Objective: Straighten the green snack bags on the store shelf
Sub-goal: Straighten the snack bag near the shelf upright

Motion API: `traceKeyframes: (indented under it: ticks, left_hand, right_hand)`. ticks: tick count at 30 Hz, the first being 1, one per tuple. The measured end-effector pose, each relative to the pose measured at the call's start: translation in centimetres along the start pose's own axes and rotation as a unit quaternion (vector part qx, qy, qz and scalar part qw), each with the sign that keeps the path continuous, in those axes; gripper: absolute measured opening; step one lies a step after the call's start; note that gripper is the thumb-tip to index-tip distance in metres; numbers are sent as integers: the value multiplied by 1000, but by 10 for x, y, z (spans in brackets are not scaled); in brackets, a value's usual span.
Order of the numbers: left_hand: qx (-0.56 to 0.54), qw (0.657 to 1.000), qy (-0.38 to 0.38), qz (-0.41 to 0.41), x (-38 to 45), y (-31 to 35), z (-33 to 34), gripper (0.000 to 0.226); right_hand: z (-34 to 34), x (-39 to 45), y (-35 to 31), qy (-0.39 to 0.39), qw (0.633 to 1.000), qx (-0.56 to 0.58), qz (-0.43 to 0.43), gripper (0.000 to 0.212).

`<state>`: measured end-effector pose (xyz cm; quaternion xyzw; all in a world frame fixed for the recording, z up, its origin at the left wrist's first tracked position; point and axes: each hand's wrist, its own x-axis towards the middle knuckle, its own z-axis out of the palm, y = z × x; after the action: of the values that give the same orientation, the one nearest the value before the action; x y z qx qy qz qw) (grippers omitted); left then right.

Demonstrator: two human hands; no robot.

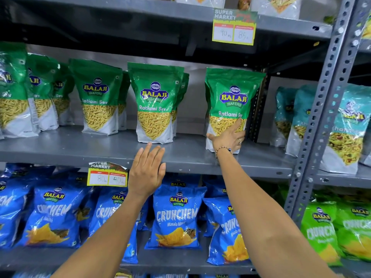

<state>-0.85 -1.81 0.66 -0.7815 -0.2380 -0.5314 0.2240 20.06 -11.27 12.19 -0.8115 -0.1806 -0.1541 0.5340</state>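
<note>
Several green Ratlami Sev snack bags stand in a row on the grey middle shelf (84,151). The rightmost green bag (232,97) stands upright near the shelf's right post, and my right hand (228,137) grips its lower front, thumb to the left and fingers spread over the clear window. The middle green bag (155,103) stands upright with more bags behind it. My left hand (147,169) hovers flat and empty, fingers together, just below and in front of that bag. Further green bags (98,97) line up to the left.
Blue Crunchem bags (176,213) fill the shelf below, with light green bags (321,227) at the right. Teal bags (347,125) stand beyond the perforated grey upright (321,101). Yellow price tags (233,27) hang on the shelf edges. A bare gap lies between the middle and rightmost green bags.
</note>
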Motion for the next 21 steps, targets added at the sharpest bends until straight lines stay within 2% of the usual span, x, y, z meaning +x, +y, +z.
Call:
traceKeyframes:
  ticks: [21]
  left_hand:
    - [-9,999,-39,-10,0,1,-6,49]
  right_hand:
    - [-41,-45,4,26,999,-5,-36,123]
